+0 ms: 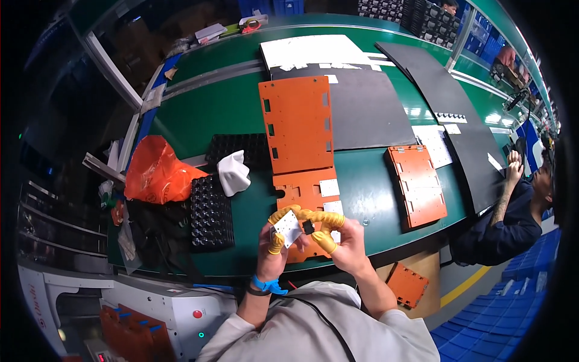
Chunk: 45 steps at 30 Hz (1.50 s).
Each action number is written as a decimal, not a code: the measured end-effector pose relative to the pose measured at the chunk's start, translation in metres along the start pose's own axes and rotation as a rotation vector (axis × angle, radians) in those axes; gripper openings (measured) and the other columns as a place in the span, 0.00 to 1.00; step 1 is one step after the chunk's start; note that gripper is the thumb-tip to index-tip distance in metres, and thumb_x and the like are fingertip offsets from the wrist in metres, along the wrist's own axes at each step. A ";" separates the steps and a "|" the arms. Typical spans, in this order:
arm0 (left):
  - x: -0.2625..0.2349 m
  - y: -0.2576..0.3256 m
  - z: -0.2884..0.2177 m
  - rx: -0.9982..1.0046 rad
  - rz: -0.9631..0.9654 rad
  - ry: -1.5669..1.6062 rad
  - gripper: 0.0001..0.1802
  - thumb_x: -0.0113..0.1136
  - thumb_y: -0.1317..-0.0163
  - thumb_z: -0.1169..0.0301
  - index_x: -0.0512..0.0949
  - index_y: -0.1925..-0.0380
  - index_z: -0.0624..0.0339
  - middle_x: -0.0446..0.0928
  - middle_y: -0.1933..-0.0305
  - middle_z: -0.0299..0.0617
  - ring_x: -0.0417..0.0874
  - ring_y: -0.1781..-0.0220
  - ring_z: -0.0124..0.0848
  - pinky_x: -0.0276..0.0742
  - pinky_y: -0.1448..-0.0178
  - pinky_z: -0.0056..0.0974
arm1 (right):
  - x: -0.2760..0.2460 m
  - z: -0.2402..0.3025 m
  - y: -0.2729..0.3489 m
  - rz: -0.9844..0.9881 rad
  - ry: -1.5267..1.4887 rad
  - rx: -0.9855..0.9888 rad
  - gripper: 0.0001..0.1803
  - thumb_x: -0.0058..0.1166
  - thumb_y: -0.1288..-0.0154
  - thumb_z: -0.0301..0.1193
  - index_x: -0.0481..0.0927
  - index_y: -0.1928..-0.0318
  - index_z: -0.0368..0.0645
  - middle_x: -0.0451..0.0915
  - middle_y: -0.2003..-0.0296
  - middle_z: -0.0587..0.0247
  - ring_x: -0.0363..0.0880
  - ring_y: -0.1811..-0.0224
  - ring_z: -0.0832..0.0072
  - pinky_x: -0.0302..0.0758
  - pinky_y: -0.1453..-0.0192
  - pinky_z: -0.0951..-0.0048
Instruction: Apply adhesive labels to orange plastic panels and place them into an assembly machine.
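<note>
Yellow finger covers sit on the fingers of both my hands. Between thumb and fingers, my left hand (271, 246) grips a small white board (287, 228) dotted with dark spots, held tilted. My right hand (345, 241), close beside it, pinches a small black block-shaped part (308, 227); its exact kind is too small to tell. Both hands are over the lower half of an opened orange fixture (291, 183), partly covering it. Two more white boards (329, 187) lie along its right side. Its hinged orange lid (297, 127), with slots along both edges, lies folded back.
To the left are a black pocketed tray (211, 217), a crumpled white cloth (234, 173) and an orange bag (160, 172). A closed orange fixture (417, 186) lies right. Dark mats (368, 111) cover the far side. A co-worker (512, 208) sits at the right edge.
</note>
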<state>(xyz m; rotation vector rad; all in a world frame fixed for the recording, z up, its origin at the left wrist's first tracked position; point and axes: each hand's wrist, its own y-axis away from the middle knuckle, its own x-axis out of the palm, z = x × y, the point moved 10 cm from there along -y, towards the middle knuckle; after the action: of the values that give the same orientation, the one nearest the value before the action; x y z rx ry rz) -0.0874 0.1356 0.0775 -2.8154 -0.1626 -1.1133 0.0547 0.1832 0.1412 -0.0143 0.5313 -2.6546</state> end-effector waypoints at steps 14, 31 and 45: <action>0.003 0.003 -0.022 0.141 0.027 -0.163 0.38 0.79 0.44 0.62 0.71 0.36 0.62 0.75 0.32 0.54 0.79 0.35 0.36 0.73 0.31 0.38 | 0.016 0.012 -0.004 0.059 0.014 0.026 0.20 0.67 0.36 0.25 0.84 0.44 0.34 0.85 0.70 0.62 0.79 0.73 0.79 0.77 0.64 0.76; 0.009 0.006 -0.004 0.042 0.100 -0.305 0.31 0.73 0.36 0.68 0.68 0.38 0.59 0.73 0.32 0.52 0.79 0.37 0.32 0.78 0.39 0.34 | 0.015 0.033 -0.007 0.161 0.375 -0.330 0.17 0.71 0.45 0.24 0.85 0.53 0.38 0.76 0.79 0.62 0.75 0.82 0.68 0.69 0.77 0.68; -0.014 0.041 0.054 -0.310 -0.001 0.018 0.32 0.61 0.27 0.59 0.65 0.29 0.61 0.75 0.56 0.33 0.69 0.70 0.20 0.75 0.64 0.33 | 0.022 -0.001 0.032 0.094 0.753 -0.461 0.29 0.75 0.60 0.29 0.86 0.51 0.50 0.76 0.59 0.61 0.76 0.55 0.59 0.68 0.30 0.48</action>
<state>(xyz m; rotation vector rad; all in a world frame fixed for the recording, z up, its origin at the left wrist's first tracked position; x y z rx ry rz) -0.0553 0.1018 0.0264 -3.0700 0.0129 -1.2625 0.0477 0.1473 0.1272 0.8674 1.3239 -2.3171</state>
